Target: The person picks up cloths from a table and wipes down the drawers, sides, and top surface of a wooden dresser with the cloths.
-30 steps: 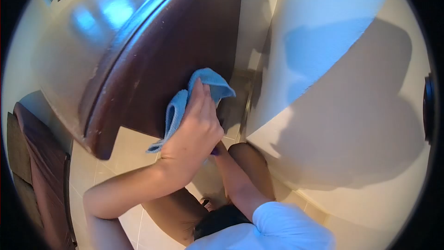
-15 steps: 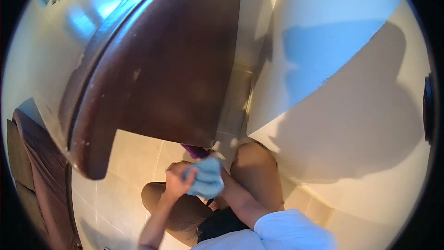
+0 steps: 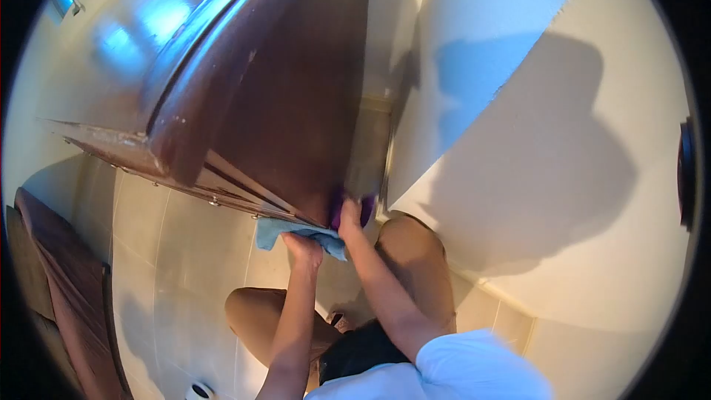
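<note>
My left hand (image 3: 304,249) holds a light blue cloth (image 3: 269,234) against the lower front of a dark brown wooden cabinet (image 3: 285,96). The cloth covers some of its fingers. Just to the right, my right hand (image 3: 350,216) has a purple cloth (image 3: 368,209) gathered in it at the low end of the cabinet's side panel. Its fingertips are partly hidden by the cloth. Small knobs (image 3: 215,200) line the cabinet's front.
A pale wall (image 3: 533,200) rises close on the right, with a narrow gap between it and the cabinet. Tiled floor (image 3: 185,274) lies under my bent knees. At the left, a brownish cloth (image 3: 70,274) drapes over something. A white round object (image 3: 198,391) sits at the bottom edge.
My left hand has moved the blue cloth from over my lap up to the cabinet front. My right hand, mostly hidden before, now shows with the purple cloth. My view has shifted, revealing the knobs.
</note>
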`<action>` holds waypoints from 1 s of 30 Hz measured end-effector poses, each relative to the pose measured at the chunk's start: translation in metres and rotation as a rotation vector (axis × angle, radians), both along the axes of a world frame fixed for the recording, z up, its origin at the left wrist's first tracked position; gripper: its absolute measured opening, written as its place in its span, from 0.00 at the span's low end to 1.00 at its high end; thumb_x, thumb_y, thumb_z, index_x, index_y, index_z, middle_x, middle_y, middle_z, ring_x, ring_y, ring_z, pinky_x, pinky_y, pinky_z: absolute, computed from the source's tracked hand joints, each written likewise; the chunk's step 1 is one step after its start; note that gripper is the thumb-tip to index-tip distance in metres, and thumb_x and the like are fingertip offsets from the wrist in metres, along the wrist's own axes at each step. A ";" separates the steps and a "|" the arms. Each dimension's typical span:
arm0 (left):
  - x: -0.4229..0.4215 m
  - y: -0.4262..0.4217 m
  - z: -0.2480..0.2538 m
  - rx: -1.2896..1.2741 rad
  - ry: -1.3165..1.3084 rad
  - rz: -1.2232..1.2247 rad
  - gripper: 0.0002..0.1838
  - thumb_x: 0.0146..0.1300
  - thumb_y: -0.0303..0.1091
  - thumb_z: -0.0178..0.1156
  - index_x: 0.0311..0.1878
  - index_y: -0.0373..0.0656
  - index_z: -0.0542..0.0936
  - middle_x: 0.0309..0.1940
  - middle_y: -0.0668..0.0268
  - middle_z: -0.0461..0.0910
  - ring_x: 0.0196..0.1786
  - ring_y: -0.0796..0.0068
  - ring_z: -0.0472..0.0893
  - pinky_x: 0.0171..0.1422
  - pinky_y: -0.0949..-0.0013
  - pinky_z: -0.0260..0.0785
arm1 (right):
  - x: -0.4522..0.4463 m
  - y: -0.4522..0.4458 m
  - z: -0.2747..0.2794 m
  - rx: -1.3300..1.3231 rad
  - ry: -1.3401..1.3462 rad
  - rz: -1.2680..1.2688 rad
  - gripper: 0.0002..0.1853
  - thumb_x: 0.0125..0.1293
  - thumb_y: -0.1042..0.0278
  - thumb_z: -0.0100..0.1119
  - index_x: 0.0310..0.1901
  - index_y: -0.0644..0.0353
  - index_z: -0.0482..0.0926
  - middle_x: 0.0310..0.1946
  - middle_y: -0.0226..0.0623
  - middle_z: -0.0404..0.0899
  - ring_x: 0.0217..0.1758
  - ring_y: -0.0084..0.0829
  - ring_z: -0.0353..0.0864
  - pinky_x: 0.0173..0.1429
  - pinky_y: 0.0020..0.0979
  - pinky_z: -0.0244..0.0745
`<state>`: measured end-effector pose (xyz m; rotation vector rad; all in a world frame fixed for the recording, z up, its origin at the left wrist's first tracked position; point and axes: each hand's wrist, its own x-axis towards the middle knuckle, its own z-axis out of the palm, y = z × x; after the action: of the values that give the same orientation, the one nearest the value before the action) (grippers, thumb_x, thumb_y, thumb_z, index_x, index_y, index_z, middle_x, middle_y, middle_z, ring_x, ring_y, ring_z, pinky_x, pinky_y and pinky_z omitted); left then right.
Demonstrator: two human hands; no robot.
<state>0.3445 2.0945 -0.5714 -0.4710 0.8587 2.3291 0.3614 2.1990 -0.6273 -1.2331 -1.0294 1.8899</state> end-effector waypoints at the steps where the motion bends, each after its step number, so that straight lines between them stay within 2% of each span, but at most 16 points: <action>1: 0.000 0.005 0.000 0.043 -0.036 0.007 0.32 0.63 0.58 0.39 0.64 0.47 0.63 0.63 0.65 0.63 0.64 0.59 0.61 0.69 0.56 0.51 | 0.005 -0.011 -0.028 -0.032 -0.032 -0.004 0.19 0.63 0.67 0.42 0.51 0.67 0.73 0.46 0.41 0.76 0.50 0.35 0.72 0.57 0.32 0.64; 7: -0.007 0.003 -0.063 0.041 -0.157 0.004 0.30 0.63 0.53 0.39 0.64 0.45 0.63 0.63 0.60 0.63 0.64 0.56 0.62 0.70 0.54 0.48 | 0.026 -0.056 -0.099 -0.348 -0.132 0.038 0.17 0.59 0.64 0.47 0.42 0.67 0.78 0.35 0.39 0.79 0.41 0.32 0.75 0.50 0.34 0.68; 9: -0.009 -0.002 -0.044 0.123 0.008 0.011 0.29 0.63 0.51 0.39 0.62 0.45 0.64 0.62 0.61 0.64 0.63 0.57 0.63 0.69 0.54 0.50 | 0.019 -0.040 -0.071 0.048 -0.485 -0.031 0.16 0.57 0.63 0.50 0.39 0.68 0.79 0.29 0.36 0.77 0.35 0.31 0.74 0.45 0.33 0.69; 11: -0.006 -0.001 -0.001 0.093 0.096 0.087 0.27 0.63 0.51 0.40 0.60 0.44 0.66 0.59 0.63 0.68 0.61 0.60 0.65 0.67 0.54 0.53 | 0.007 -0.014 -0.002 -0.010 -0.163 -0.182 0.15 0.57 0.66 0.50 0.41 0.68 0.78 0.33 0.36 0.78 0.37 0.31 0.74 0.46 0.30 0.69; 12: -0.006 -0.007 0.011 0.120 0.172 0.099 0.26 0.63 0.50 0.42 0.58 0.43 0.67 0.57 0.63 0.69 0.59 0.62 0.67 0.65 0.55 0.55 | 0.012 -0.004 0.064 0.145 -0.166 -0.097 0.14 0.58 0.69 0.49 0.41 0.67 0.78 0.35 0.38 0.78 0.39 0.30 0.73 0.47 0.30 0.68; 14: 0.001 -0.013 0.042 0.122 0.245 0.122 0.24 0.64 0.50 0.43 0.56 0.42 0.68 0.54 0.64 0.71 0.57 0.64 0.68 0.64 0.56 0.57 | 0.000 0.019 0.121 -0.035 0.383 -0.137 0.16 0.60 0.71 0.46 0.50 0.67 0.72 0.39 0.35 0.73 0.45 0.25 0.70 0.53 0.27 0.64; 16: 0.018 0.001 0.082 -0.153 0.570 0.314 0.21 0.64 0.47 0.47 0.53 0.41 0.69 0.51 0.64 0.73 0.54 0.65 0.69 0.61 0.58 0.59 | 0.023 0.005 0.241 0.063 0.691 0.006 0.22 0.58 0.71 0.50 0.55 0.67 0.65 0.41 0.36 0.72 0.48 0.28 0.70 0.56 0.27 0.63; 17: 0.024 0.003 0.090 -0.162 0.567 0.324 0.21 0.64 0.47 0.47 0.53 0.41 0.69 0.51 0.64 0.73 0.54 0.65 0.69 0.61 0.58 0.59 | 0.024 -0.003 0.245 0.055 0.688 0.015 0.22 0.58 0.71 0.50 0.55 0.67 0.65 0.41 0.36 0.72 0.48 0.28 0.70 0.56 0.27 0.63; 18: 0.027 0.006 0.097 -0.235 0.601 0.294 0.20 0.65 0.45 0.47 0.52 0.41 0.69 0.50 0.63 0.73 0.54 0.67 0.69 0.60 0.60 0.59 | 0.029 -0.017 0.246 0.363 0.617 0.043 0.21 0.56 0.72 0.51 0.52 0.64 0.65 0.41 0.35 0.71 0.46 0.28 0.70 0.53 0.26 0.64; 19: 0.027 0.010 0.100 -0.310 0.632 0.264 0.18 0.66 0.43 0.47 0.52 0.41 0.69 0.48 0.63 0.73 0.53 0.68 0.69 0.60 0.61 0.59 | 0.034 -0.027 0.244 0.668 0.536 0.071 0.20 0.54 0.72 0.52 0.50 0.62 0.64 0.42 0.34 0.70 0.44 0.27 0.71 0.50 0.25 0.65; 20: 0.022 -0.012 0.039 -1.008 1.240 0.205 0.20 0.68 0.46 0.45 0.53 0.41 0.68 0.48 0.62 0.72 0.53 0.70 0.69 0.60 0.62 0.59 | 0.037 -0.034 0.221 0.941 0.440 0.081 0.20 0.53 0.72 0.53 0.49 0.61 0.64 0.41 0.34 0.70 0.44 0.27 0.70 0.50 0.25 0.64; 21: 0.017 -0.011 0.035 -0.771 1.119 0.169 0.22 0.68 0.49 0.44 0.55 0.41 0.68 0.51 0.63 0.71 0.54 0.70 0.68 0.62 0.62 0.57 | 0.039 -0.037 0.182 1.212 0.335 0.088 0.20 0.51 0.72 0.54 0.48 0.60 0.64 0.40 0.34 0.70 0.43 0.27 0.70 0.49 0.25 0.64; 23: 0.013 0.002 0.059 -0.299 0.779 0.203 0.25 0.68 0.53 0.42 0.57 0.42 0.67 0.55 0.64 0.69 0.57 0.69 0.68 0.65 0.61 0.54 | 0.045 -0.038 0.126 1.037 0.160 0.246 0.16 0.54 0.73 0.49 0.46 0.60 0.63 0.37 0.32 0.68 0.40 0.27 0.67 0.48 0.25 0.62; 25: 0.014 -0.003 0.057 -0.230 0.773 0.225 0.25 0.69 0.53 0.42 0.58 0.43 0.67 0.56 0.66 0.69 0.58 0.69 0.67 0.65 0.62 0.54 | 0.043 -0.023 0.082 0.319 0.192 0.343 0.13 0.58 0.71 0.46 0.45 0.62 0.64 0.37 0.30 0.69 0.40 0.29 0.67 0.48 0.25 0.62; 27: 0.013 -0.005 0.061 -0.164 0.775 0.243 0.25 0.69 0.53 0.41 0.59 0.44 0.66 0.57 0.67 0.69 0.59 0.69 0.67 0.66 0.62 0.53 | 0.018 -0.002 0.035 0.155 0.118 0.175 0.10 0.65 0.67 0.42 0.45 0.59 0.66 0.40 0.34 0.72 0.43 0.30 0.71 0.49 0.32 0.65; 30: 0.014 -0.001 0.082 0.030 0.605 0.278 0.24 0.69 0.53 0.41 0.58 0.46 0.67 0.54 0.68 0.71 0.57 0.71 0.68 0.64 0.63 0.55 | -0.047 0.056 -0.038 -0.136 0.216 -0.027 0.18 0.68 0.60 0.38 0.55 0.58 0.66 0.50 0.38 0.70 0.52 0.32 0.68 0.60 0.31 0.60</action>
<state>0.3590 2.0936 -0.4894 0.1598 1.0786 2.7916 0.3139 2.2553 -0.6656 -1.0817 -0.7781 2.0480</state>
